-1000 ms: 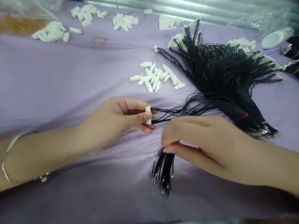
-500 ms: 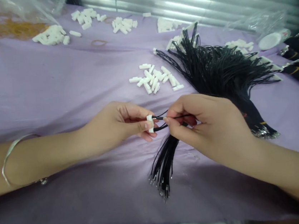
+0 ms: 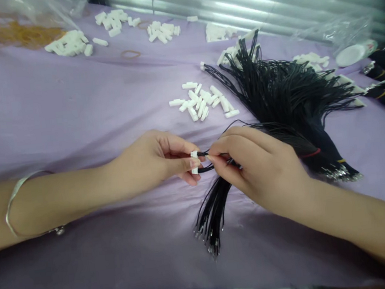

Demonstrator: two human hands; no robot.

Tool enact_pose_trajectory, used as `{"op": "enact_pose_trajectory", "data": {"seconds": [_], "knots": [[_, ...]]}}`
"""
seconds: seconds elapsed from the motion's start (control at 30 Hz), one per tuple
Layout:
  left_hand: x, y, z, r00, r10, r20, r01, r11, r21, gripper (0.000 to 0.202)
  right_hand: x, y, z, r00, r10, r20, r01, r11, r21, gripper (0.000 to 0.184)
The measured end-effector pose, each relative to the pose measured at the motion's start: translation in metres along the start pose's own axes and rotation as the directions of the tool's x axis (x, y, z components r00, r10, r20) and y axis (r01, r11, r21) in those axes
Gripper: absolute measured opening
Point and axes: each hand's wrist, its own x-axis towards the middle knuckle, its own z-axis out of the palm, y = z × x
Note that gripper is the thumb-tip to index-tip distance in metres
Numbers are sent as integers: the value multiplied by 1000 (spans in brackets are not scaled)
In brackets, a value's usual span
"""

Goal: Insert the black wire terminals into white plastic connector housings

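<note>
A small white plastic connector housing [image 3: 194,155] is pinched between the thumb and fingers of my left hand [image 3: 161,159]. Black wires run out of its right side at the upper and lower ends. Close by, my right hand [image 3: 257,165] pinches a thin black wire [image 3: 202,154] between thumb and forefinger, just right of the housing. The wire's tip is too small to make out. Below my right hand hangs a bundle of black wires [image 3: 216,202] with silver metal terminals at the ends; part of it is hidden behind the fingers.
Loose white housings [image 3: 201,101] lie beyond my hands. At the right a big heap of black wired harnesses [image 3: 276,84] covers the purple cloth [image 3: 70,107]. Yellow rubber bands [image 3: 9,35] and a clear plastic bag [image 3: 41,11] are at the far left. A round white lid [image 3: 352,54] sits far right.
My right hand has shifted slightly left, its fingers closer to the housing. My left hand keeps its pinch on the housing. The whole view has moved slightly.
</note>
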Motion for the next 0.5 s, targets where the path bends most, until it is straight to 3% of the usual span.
{"op": "enact_pose_trajectory", "data": {"seconds": [0.23, 0.33, 0.4, 0.43, 0.5], "knots": [[1, 1, 3, 998, 10, -54, -12, 999, -39, 8, -4, -12, -19, 999, -37, -24, 34, 992, -123, 12], [0, 1, 3, 998, -2, -67, -3, 996, -86, 10, -7, -18, -21, 977, -118, 180, 111, 993, 49, 21], [0, 1, 3, 999, 11, -50, -16, 995, -93, 9, -8, -19, -16, 907, -222, 359, 158, 967, 199, 24], [0, 0, 2, 999, 21, -43, -25, 995, -96, 9, -8, -18, -13, 877, -255, 406, 168, 957, 236, 24], [0, -1, 2, 999, 44, -30, -47, 992, -116, 7, -7, -16, -10, 868, -249, 429, 145, 954, 261, 23]]}}
